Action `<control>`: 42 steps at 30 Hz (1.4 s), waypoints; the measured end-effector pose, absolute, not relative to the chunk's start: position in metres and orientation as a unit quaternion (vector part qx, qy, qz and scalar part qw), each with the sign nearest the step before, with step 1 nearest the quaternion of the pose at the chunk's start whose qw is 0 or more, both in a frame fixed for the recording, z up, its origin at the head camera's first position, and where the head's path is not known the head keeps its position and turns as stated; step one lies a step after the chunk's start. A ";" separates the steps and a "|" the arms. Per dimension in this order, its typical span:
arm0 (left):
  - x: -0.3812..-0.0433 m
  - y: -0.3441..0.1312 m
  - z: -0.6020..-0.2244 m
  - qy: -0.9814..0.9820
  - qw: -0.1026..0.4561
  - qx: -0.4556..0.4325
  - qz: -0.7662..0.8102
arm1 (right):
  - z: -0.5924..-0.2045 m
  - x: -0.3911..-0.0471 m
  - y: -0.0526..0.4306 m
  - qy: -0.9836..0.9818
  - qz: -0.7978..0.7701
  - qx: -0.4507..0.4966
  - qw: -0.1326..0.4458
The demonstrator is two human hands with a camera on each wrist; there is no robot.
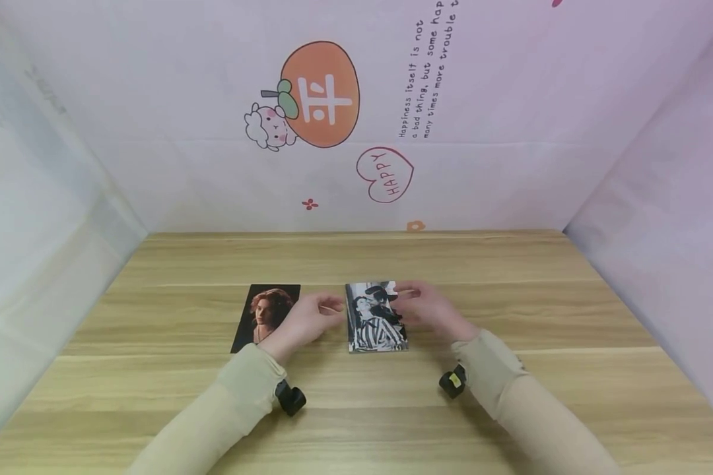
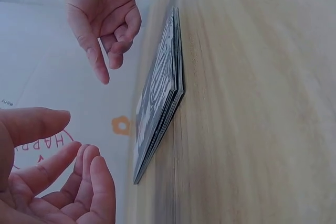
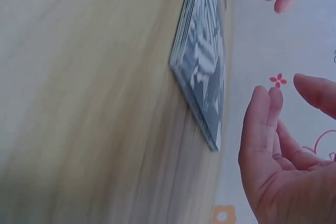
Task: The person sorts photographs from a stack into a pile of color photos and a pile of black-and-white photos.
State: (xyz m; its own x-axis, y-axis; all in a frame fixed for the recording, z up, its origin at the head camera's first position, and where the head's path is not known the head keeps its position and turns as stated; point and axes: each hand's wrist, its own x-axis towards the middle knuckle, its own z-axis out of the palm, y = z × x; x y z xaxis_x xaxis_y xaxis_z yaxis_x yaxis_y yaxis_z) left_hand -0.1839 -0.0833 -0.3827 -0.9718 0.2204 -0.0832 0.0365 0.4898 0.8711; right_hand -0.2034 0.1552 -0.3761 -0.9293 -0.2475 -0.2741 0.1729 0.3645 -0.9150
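Observation:
A small stack of photo cards (image 1: 375, 323) lies on the wooden table, its top card a black-and-white picture with a striped shirt. In the left wrist view the stack (image 2: 160, 87) shows several layered edges. My left hand (image 1: 310, 320) is just left of the stack, fingers loosely bent, holding nothing. On the other side my right hand (image 1: 428, 307) hovers by the stack's right edge, its fingers relaxed and apart from the cards in the right wrist view. Beneath and left of my left hand lies a dark portrait card (image 1: 264, 313), partly covered by that hand.
The wood-grain table (image 1: 356, 422) runs back to a white printed wall sheet (image 1: 481, 178). White sheets also stand at the left and right sides. A small black camera is strapped to each wrist.

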 end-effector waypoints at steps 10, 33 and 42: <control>-0.188 -0.079 -0.391 0.845 0.110 0.072 0.518 | -0.389 -0.206 0.170 0.786 -0.586 0.001 0.199; -0.201 -0.074 -0.411 0.835 0.139 0.073 0.527 | -0.396 -0.213 0.173 0.814 -0.540 -0.014 0.213; -0.200 -0.073 -0.409 0.852 0.142 0.118 0.489 | -0.398 -0.213 0.169 0.833 -0.509 -0.019 0.216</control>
State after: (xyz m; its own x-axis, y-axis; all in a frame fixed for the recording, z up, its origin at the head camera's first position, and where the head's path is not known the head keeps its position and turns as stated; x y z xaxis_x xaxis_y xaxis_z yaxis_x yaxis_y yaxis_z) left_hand -0.1999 -0.0733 -0.4092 -0.9317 0.3404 -0.1267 0.0623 0.4934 0.8676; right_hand -0.2125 0.1688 -0.3976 -0.9058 -0.2523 -0.3405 0.1880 0.4807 -0.8565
